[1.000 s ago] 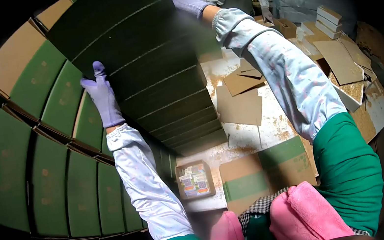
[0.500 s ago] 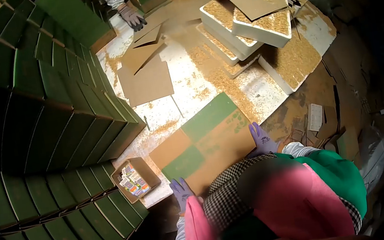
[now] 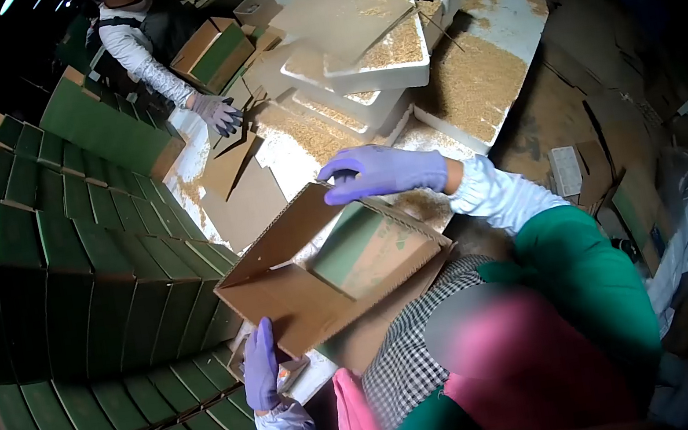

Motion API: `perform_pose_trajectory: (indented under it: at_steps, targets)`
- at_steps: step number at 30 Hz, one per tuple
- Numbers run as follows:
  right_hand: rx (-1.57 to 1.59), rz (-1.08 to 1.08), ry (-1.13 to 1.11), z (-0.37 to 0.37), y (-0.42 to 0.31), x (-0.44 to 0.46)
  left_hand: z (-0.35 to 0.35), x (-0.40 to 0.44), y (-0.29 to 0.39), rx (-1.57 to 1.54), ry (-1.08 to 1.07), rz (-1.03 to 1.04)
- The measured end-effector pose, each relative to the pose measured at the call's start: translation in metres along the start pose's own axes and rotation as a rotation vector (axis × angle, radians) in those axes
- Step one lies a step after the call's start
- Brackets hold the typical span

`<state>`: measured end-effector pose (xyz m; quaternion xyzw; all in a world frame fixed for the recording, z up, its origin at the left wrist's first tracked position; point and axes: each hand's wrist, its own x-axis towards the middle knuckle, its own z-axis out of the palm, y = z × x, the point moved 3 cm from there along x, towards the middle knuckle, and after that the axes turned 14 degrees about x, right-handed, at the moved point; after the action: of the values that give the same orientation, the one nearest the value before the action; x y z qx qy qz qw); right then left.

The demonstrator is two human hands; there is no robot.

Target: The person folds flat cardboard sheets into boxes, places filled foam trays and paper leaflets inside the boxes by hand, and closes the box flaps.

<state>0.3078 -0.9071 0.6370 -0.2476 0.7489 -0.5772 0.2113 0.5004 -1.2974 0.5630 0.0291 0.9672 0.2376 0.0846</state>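
Note:
An opened-out cardboard box [image 3: 294, 298] stands tilted in front of me, its brown inner walls showing. Through its open middle I see a green-and-brown printed cardboard surface [image 3: 362, 248]. My right hand [image 3: 386, 170], in a purple glove, curls its fingers over the far corner of the box's rim. My left hand [image 3: 262, 371], gloved alike, is at the near left corner with fingers stretched upward along the outside; whether it presses on the wall is unclear. Just behind that hand is a small carton [image 3: 293, 371], mostly hidden.
Stacked green boxes [image 3: 92, 253] line the left side. White foam trays [image 3: 381, 76] of tan grains stand at the back, with loose cardboard sheets [image 3: 244, 203] nearby. Across the table, another person's gloved hand [image 3: 218, 114] reaches by a green-and-brown box [image 3: 218, 56].
The flat printed cardboard has become an opened-out, raised box. My right hand has moved up and left onto its far rim; my left hand has shifted left. The view has tilted up.

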Motion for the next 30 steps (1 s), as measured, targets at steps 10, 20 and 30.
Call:
perform_pose_trajectory:
  at_steps: [10,20,30]
  targets:
    - [-0.209,0.058,0.013,0.060,0.084,0.015,0.095,0.078,0.118,0.628,0.079,0.395]
    - [0.023,-0.395,0.825,0.030,0.083,-0.092,0.097,0.059,0.114,0.380,0.408,0.439]
    - [0.305,0.195,0.497,0.063,0.157,-0.031,0.083,0.067,0.117,0.234,0.340,0.373]
